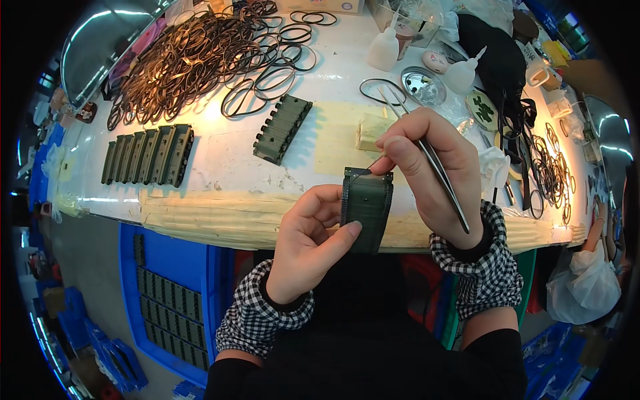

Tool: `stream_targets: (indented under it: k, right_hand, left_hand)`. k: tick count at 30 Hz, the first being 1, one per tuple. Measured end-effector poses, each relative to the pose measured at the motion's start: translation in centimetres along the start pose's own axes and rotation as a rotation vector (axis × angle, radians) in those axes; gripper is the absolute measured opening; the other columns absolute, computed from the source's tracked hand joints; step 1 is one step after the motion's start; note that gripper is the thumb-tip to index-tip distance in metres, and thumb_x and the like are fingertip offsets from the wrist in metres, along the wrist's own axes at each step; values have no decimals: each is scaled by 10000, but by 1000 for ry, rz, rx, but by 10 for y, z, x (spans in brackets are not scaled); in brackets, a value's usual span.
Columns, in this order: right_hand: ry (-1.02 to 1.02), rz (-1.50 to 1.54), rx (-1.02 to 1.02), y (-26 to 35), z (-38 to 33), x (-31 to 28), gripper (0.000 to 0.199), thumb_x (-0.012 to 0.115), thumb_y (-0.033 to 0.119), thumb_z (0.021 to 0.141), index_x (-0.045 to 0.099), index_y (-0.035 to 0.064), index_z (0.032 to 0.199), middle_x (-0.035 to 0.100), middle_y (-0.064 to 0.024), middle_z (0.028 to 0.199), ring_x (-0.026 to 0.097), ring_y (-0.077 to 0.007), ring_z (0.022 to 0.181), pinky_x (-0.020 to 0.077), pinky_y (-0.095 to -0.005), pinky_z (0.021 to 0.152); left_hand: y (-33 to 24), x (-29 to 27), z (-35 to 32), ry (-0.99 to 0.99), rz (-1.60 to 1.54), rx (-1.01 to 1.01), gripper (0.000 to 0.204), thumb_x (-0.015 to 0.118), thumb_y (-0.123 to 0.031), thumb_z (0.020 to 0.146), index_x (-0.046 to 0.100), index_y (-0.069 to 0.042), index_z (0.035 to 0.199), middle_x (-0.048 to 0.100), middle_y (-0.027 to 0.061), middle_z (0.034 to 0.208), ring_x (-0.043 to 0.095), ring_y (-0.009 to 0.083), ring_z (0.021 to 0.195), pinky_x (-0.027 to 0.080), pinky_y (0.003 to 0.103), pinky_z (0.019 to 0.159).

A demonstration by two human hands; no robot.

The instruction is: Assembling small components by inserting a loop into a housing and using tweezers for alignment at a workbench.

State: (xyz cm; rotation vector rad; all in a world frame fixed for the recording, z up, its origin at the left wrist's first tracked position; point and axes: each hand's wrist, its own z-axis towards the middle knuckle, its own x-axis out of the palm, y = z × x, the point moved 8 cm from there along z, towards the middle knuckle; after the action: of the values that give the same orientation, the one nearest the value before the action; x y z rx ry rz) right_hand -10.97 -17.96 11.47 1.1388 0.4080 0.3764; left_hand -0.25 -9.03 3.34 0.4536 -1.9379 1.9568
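Observation:
My left hand (313,237) is closed around a dark green moulded plastic part (367,207) with ridged side edges, held upright at the table's front edge, thumb on its face. My right hand (433,167) is closed on metal tweezers (440,177), which slant across the palm with their tips pointing up and away. From the thumb and forefinger of that hand a thin needle-like piece (362,175) reaches to the part's upper end. Just beyond stands a pale yellow block (371,132). Further left lies a short group of similar green parts (283,129).
A row of green parts (148,157) stands at left, below a large heap of dark bands (193,60). White squeeze bottles (383,50), a round metal dish (424,85) and a black cloth (490,53) sit at right. Below is a blue tray (133,293) with more parts.

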Motion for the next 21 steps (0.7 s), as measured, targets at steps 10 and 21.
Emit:
stream_targets:
  k: [10, 21]
  right_hand:
    - [0, 7, 20, -3, 1, -1, 89, 581, 74, 936, 575, -9, 904, 593, -19, 787, 589, -70, 691, 487, -205, 625]
    - [-94, 14, 29, -3, 2, -13, 112, 573, 101, 948, 584, -10, 930, 594, -17, 786, 594, -75, 688, 477, -202, 626]
  left_hand:
    - [1, 0, 0, 6, -6, -1, 335, 553, 42, 889, 457, 40, 1210, 610, 139, 1124, 601, 147, 1037, 525, 294, 884]
    - [1, -1, 0, 11, 10, 4, 335, 556, 39, 891, 457, 37, 1211, 611, 132, 1123, 601, 139, 1032, 519, 287, 882]
